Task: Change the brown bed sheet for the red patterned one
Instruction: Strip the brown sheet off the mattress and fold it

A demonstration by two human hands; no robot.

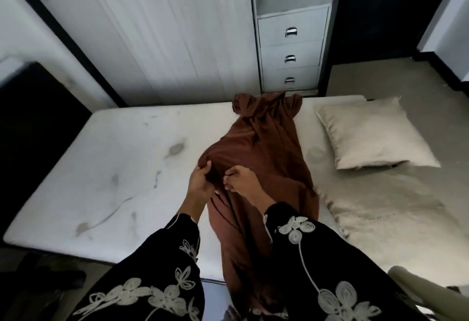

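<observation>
A crumpled brown bed sheet (pixel 256 158) is seen bunched lengthwise across the bare white mattress (pixel 121 163), its long axis running away from the person, its near end gripped by the left hand (pixel 200 181) and pinched by the right hand (pixel 241 178) side by side.

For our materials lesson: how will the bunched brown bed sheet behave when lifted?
Probably floppy: the bunched brown bed sheet lies in soft folds. Likely light: left hand and right hand lift a fold with a finger grip.
</observation>
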